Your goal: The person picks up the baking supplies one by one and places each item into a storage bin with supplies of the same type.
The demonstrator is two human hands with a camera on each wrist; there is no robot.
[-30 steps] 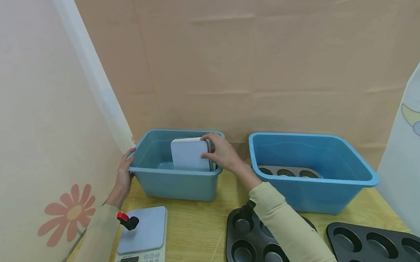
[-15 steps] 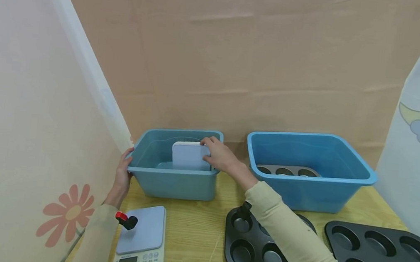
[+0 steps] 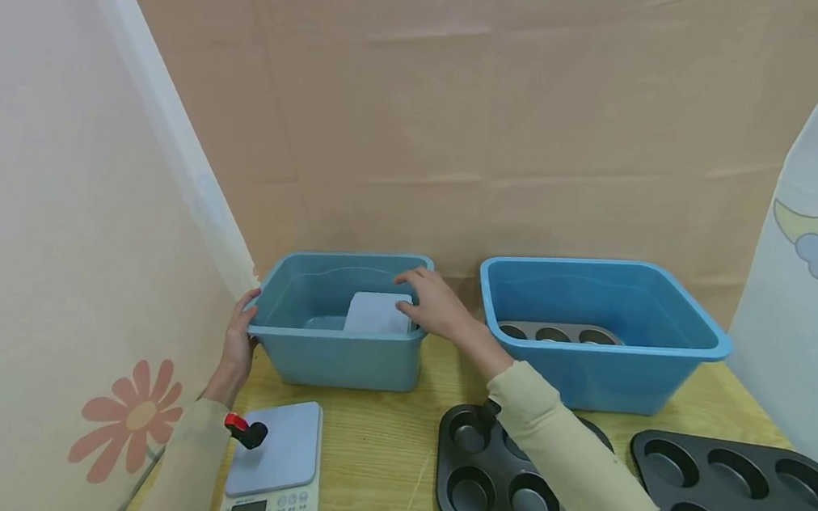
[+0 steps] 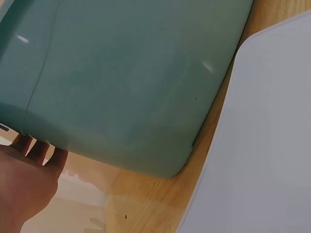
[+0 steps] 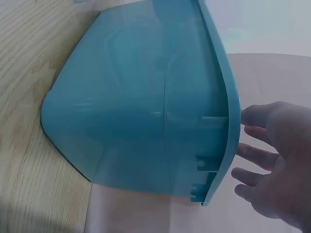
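A teal plastic bin (image 3: 341, 363) stands on the wooden table. My left hand (image 3: 234, 354) grips its left end, and in the left wrist view three fingers (image 4: 57, 160) bend up behind the rim. Inside, at the right, a flat pale slab with rounded corners (image 3: 375, 313) shows above the front rim, its lower part hidden. It resembles the platform of the kitchen scale (image 3: 279, 447) lying in front. My right hand (image 3: 435, 305) hovers over the bin's right end, fingers spread with nothing between them. The right wrist view has its fingertips (image 5: 249, 115) right beside the rim.
A brighter blue bin (image 3: 603, 378) stands to the right, with a muffin tin (image 3: 568, 333) inside. Two dark muffin tins (image 3: 503, 487) lie in front, the right one (image 3: 730, 503) near the patterned side wall. My right forearm crosses over the left tin.
The pale slab has sunk lower into the teal bin. My right hand has let go of it, and its fingers have parted. The left hand keeps its place on the rim.
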